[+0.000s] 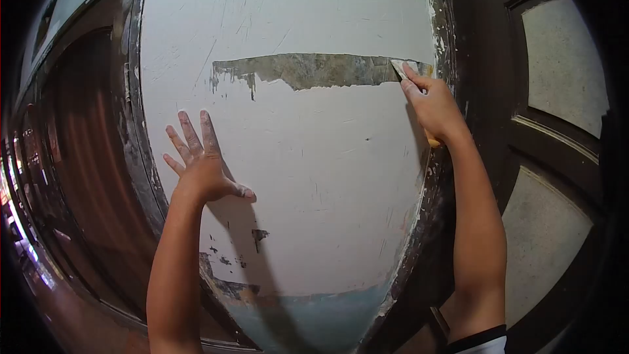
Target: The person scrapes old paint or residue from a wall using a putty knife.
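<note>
My right hand [436, 108] is wrapped round a scraper [401, 69], whose blade is against the right end of a bare grey strip [308, 69] in the white wall [314, 151]. Part of its yellowish handle shows below my palm. Ragged white coating edges the strip's lower side, while its top edge is fairly straight. My left hand [204, 174] is spread on the wall at the left, dusty fingers apart, with nothing in it. A shadow falls from it down the wall.
A dark wooden frame with flaking white paint [445, 19] borders the wall on the right, beside a panelled door [517, 124]. To the left is a brown door [92, 131]. Dark chipped patches [229, 286] and a bluish band [314, 321] mark the lower wall.
</note>
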